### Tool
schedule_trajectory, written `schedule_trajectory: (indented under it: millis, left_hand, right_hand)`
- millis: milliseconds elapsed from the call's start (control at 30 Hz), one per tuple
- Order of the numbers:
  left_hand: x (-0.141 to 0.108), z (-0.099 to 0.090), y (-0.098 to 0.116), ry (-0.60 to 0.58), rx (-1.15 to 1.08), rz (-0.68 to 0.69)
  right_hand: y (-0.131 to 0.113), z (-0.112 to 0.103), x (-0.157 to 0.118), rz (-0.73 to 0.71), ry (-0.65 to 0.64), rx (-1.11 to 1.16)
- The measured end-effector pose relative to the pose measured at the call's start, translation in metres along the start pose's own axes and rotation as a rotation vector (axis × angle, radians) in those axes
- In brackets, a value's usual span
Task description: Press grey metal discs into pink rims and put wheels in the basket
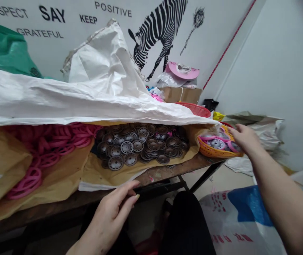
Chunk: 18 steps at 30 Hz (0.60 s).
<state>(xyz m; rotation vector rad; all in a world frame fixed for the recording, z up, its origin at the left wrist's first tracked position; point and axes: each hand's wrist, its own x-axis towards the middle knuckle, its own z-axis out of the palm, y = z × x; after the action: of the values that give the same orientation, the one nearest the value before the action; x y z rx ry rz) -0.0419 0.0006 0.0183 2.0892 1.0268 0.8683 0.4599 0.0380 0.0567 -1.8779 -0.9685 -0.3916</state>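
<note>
At far left, a green bag (5, 49) stands behind a long fold of white sacking (74, 102), which runs along the bench above the work. Beneath this fold, a heap of pink spoked rings (63, 131) lies on brown paper lining (66, 173), several having spilled forward towards the near edge. Next comes the left hand (111, 210), poised in front of the wooden bench (167, 172), its thumb and forefinger a narrow gap apart, with nothing visible between them. Just beyond it, round grey discs (127, 147) are piled on the same kind of lining, many lying flat and overlapping. Further right, behind the sacking, are a cardboard box (171, 94), a pink visor (191, 73) above it and a red basket (202, 111). At the bench's right end, an orange basket (210, 152) contains grey discs with pink rims (216, 143). The right hand (247, 139) is at this basket's right side; its fingertips are partly obscured, and I cannot tell whether they grasp the rim or something inside.
</note>
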Motion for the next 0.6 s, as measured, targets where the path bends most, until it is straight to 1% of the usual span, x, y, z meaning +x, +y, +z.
schedule_trajectory:
  millis: [67,133,167,200,233,300,333,367,433,533,600]
  left_hand:
    - [0.0,-0.006,-0.003,0.038,0.034,0.005]
    - [0.004,-0.012,-0.008,0.071,0.093,0.016]
    - [0.008,-0.015,-0.01,0.081,0.128,0.028]
    - [0.012,-0.017,-0.013,0.089,0.162,0.041]
    - [0.017,-0.018,-0.016,0.094,0.195,0.052]
    - [0.026,-0.017,-0.018,0.096,0.246,0.068]
    - [0.029,-0.015,-0.018,0.094,0.259,0.079]
    - [0.032,-0.013,-0.017,0.091,0.262,0.093]
    - [0.032,-0.007,-0.012,0.078,0.247,0.132]
    - [0.025,-0.003,-0.004,0.079,0.229,0.182]
    - [0.019,-0.008,0.0,0.1,0.234,0.191]
  right_hand:
    - [-0.012,0.0,-0.016,0.004,0.071,0.0]
    - [-0.031,-0.001,-0.039,-0.026,0.141,0.061]
    - [-0.044,0.0,-0.054,-0.06,0.149,0.106]
    - [-0.058,0.002,-0.069,-0.098,0.129,0.153]
    - [-0.074,0.005,-0.085,-0.146,0.088,0.204]
    - [-0.105,0.015,-0.117,-0.3,-0.134,0.276]
    - [-0.119,0.023,-0.131,-0.361,-0.25,0.271]
    - [-0.131,0.031,-0.143,-0.424,-0.34,0.258]
    - [-0.149,0.05,-0.16,-0.527,-0.476,0.185]
    - [-0.16,0.075,-0.171,-0.609,-0.582,0.01]
    - [-0.162,0.087,-0.173,-0.638,-0.609,-0.101]
